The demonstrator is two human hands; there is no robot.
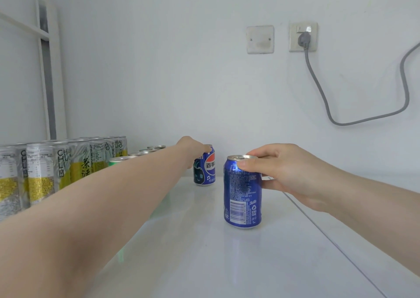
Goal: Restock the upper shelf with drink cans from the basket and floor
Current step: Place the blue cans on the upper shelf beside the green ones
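Two blue cola cans stand upright on the white upper shelf (204, 263). The near can (242, 197) is at the middle of the shelf, and my right hand (288, 175) grips it around its top from the right. The far can (205, 169) stands close to the back wall. My left hand (193, 148) reaches across to it with the fingers over its top and left side. The basket and the floor are out of view.
Rows of tall yellow-and-silver tea cans (56, 168) fill the shelf's left side, with green cans (120, 160) behind my left forearm. A shelf upright (48, 70) stands at the back left. A wall socket (303, 37) with a grey cable (341, 121) is at the right.
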